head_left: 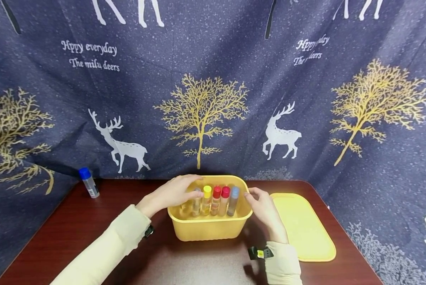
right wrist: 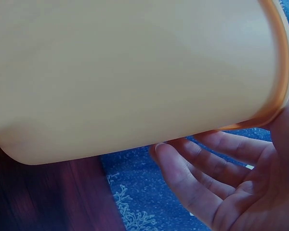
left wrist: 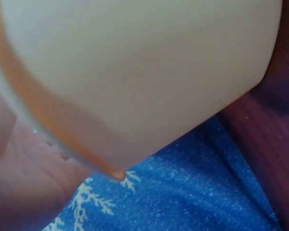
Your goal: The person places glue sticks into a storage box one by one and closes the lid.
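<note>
A yellow plastic box (head_left: 211,230) stands on the table without its lid. Inside it several small clear bottles stand in a row: a yellow-capped bottle (head_left: 206,201), two with red caps, and a blue-grey-capped bottle (head_left: 233,201). At the row's left end, a clear bottle (head_left: 196,206) is partly covered at its top by my left thumb. My left hand (head_left: 175,192) reaches over the box's left rim, fingers extended and apart from the thumb. My right hand (head_left: 266,209) holds the right rim, thumb at the inner edge and fingers outside; the right wrist view shows these fingers (right wrist: 183,168) curled beside the wall.
A blue-capped clear bottle (head_left: 89,184) stands at the table's back left. The flat yellow lid (head_left: 303,227) lies right of the box, close to my right forearm. Behind the dark red table (head_left: 141,253) hangs a blue cloth (head_left: 216,47) with deer and trees.
</note>
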Available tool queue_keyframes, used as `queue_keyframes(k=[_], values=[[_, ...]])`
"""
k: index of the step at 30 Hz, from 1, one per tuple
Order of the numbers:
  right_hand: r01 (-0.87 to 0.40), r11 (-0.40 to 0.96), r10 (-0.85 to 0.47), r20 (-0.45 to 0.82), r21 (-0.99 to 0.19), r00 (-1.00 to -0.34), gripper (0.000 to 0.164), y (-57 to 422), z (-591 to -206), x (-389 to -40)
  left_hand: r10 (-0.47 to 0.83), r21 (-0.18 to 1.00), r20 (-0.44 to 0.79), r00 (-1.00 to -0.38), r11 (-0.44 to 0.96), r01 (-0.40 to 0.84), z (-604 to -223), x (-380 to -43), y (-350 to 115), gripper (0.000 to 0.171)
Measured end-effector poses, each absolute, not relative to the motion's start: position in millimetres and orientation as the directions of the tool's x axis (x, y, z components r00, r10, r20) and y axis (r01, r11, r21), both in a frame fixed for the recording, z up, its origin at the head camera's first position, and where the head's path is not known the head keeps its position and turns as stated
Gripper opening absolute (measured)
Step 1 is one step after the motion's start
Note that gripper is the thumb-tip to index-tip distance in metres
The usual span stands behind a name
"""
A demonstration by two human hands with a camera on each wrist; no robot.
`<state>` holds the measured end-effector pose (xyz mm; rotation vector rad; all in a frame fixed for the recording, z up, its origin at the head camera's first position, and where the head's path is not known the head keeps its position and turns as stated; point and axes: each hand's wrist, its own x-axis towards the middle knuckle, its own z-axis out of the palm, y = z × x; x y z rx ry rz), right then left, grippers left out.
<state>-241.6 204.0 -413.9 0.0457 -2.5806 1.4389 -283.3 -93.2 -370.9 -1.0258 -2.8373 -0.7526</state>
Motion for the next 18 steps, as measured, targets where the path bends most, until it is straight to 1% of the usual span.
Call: queue_keyframes(k=[6,10,18], values=[[-0.112,0.522,0.068,0.172,-0.846,-0.983,0.025,203.3,-413.2,-241.4,0.551,0.401,0.180,-0.815,0.715,0.572,-365.2,-276.5,-103.2,0.064],[-0.112,0.525,0.068,0.173,-0.844,-0.983,0.025,203.2,-412.1,-241.0,0.525,0.402,0.161,-0.836,0.738,0.541,-364.3,-273.4,-110.4,0.067],[-0.107,0.534,0.063,0.166,-0.839,-0.984,0.027,203.6,-413.5,-241.5,0.486,0.401,0.164,-0.858,0.762,0.508,-369.3,-272.2,-132.9,0.077]])
